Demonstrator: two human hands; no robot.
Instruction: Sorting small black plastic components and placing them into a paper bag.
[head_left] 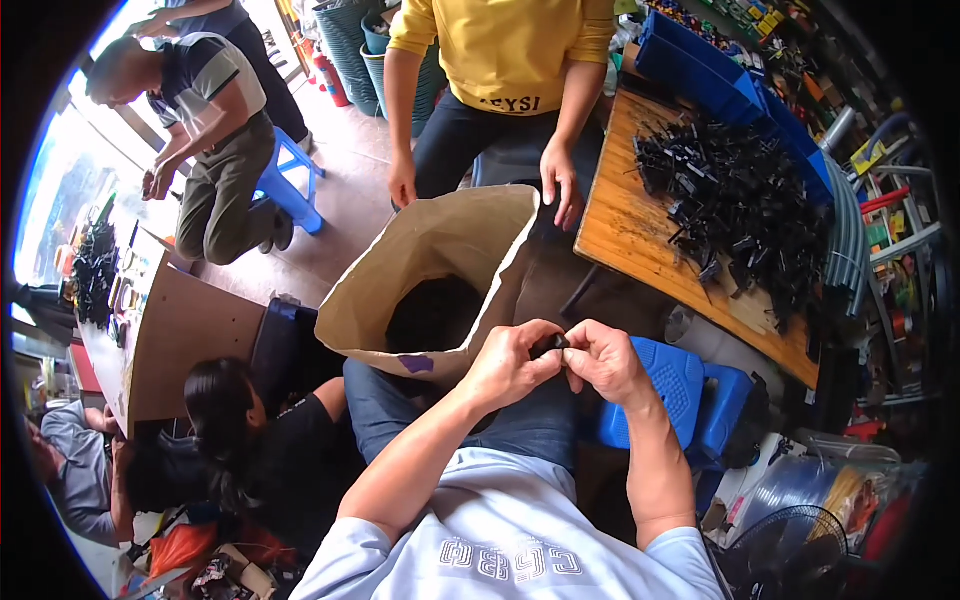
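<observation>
Both my hands meet in front of me, above my lap and near the right rim of a big paper sack. My left hand (512,362) is closed round a small black part (547,345), whose exact kind is too small to make out. The fingertips of my right hand (603,362) pinch the same part from the other side. The tan sack (400,250) stands open-mouthed between my knees, with a dark mass of small black pieces (432,318) low inside it.
To the right, a wooden table (622,190) carries a heap of black plastic parts (730,200) and blue bins (700,65). A blue plastic stool (655,392) stands by my right knee. Across the sack sits a person in yellow (500,45); others work at the left near another table (180,340).
</observation>
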